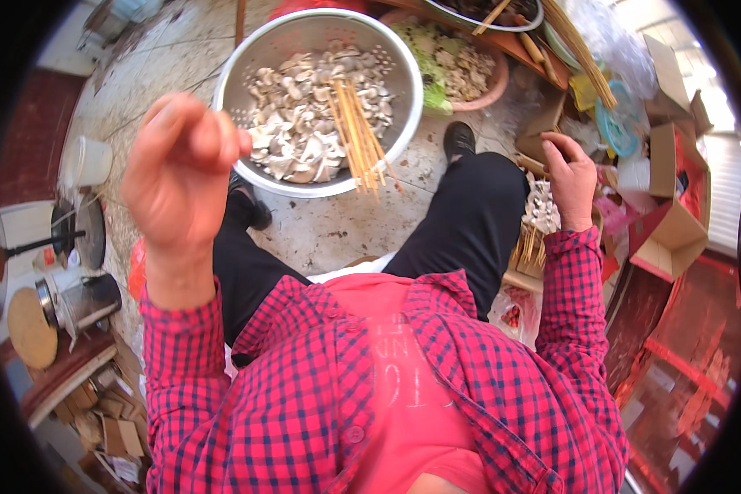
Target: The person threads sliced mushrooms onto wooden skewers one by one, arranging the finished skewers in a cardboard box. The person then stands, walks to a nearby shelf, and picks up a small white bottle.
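My left hand [182,173] is raised at the left rim of a metal colander, its fingers curled and slightly blurred. Whether something small is pinched in it cannot be made out. The colander [410,102] holds torn grey-white oyster mushrooms [309,111]. A bundle of thin bamboo skewers [355,133] lies across them, its ends over the near rim. To the right of my knee, my right hand [571,179] hangs with thumb and forefinger a little apart and nothing visible between them. Beside and partly below it, skewered mushrooms [540,204] lie in a cardboard box, their stick ends toward me.
Behind the colander stands a pink basin [500,77] with leafy greens and pale food pieces. A metal bowl [519,26] and a long stick bundle [580,52] are at the back right. Open cardboard boxes [673,241] crowd the right. A white bucket [92,160] stands left.
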`<state>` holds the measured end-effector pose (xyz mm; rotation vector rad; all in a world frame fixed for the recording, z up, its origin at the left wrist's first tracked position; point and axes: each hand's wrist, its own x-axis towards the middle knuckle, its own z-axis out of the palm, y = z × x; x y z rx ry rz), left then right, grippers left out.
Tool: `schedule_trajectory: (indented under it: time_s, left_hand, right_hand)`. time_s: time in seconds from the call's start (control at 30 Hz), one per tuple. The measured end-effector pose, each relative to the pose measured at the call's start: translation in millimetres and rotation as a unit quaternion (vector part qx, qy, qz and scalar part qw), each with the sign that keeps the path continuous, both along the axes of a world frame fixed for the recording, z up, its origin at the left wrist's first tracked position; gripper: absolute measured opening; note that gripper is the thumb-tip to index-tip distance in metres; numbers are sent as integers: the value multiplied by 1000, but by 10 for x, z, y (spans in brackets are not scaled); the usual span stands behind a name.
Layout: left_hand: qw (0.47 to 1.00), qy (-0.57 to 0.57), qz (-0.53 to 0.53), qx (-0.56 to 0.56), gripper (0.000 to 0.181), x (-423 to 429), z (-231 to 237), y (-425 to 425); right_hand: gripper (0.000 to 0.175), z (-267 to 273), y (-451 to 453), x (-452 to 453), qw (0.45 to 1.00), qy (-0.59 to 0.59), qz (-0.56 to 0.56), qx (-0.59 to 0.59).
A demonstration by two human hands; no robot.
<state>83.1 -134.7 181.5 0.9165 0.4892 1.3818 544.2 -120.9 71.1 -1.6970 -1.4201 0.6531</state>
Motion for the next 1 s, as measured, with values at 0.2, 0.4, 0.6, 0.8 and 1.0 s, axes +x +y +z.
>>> schedule_trajectory:
  time_s: [0.2,0.4,0.6,0.8,1.0]
  left_hand:
    - [947,245,174,-115,15,-468,-548,394]
    - [865,474,61,-152,22,-556,-1096,737]
    - [712,697,-68,-56,21,-241,-1603,870]
    - [528,839,-134,-3,21,67,-1719,790]
    - [499,851,-161,-36,25,90,-1646,819]
  right_hand:
    - [22,237,529,-1465,934,-184,304,-45]
    - [31,-314,788,-2081,872,-317,315,-199]
    - [34,-536,807,-2223,840,-331,330,-277]
    - [33,-590,863,-2230,837,-334,319,-294]
    - [32,-351,820,-2145,846,-345,288,-288]
